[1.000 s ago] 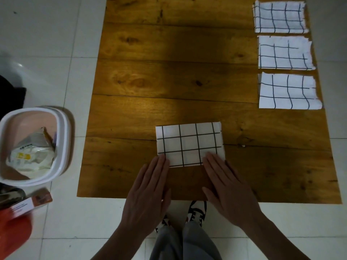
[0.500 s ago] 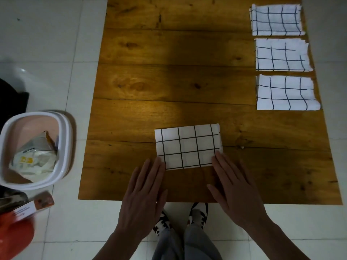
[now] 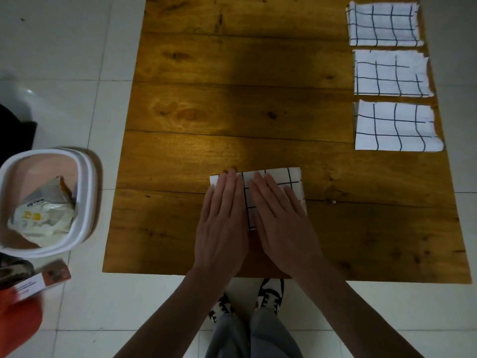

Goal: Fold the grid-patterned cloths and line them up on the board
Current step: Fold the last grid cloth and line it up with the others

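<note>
My left hand [image 3: 223, 218] and my right hand [image 3: 280, 223] lay flat, palms down, side by side on the folded cloth [image 3: 293, 183] near the front edge of the wooden board [image 3: 232, 99]. Neither grip closed on anything: the fingers were stretched out straight and close together, pressing the cloth against the board. The cloth showed only as a white strip with black grid lines between my 2 hands, past my fingertips and out to the right of my right hand. Well beyond my right hand, along the board's far right edge, 3 folded cloths sat in a column: the nearest cloth [image 3: 396, 127], the middle cloth [image 3: 391, 73] and the farthest cloth [image 3: 383, 24], each apart from the next by a narrow gap. Off to the left of my left hand, on the tiled floor [image 3: 64, 47], stood a white bin [image 3: 86, 192] with crumpled packaging [image 3: 42, 215] inside.
</note>
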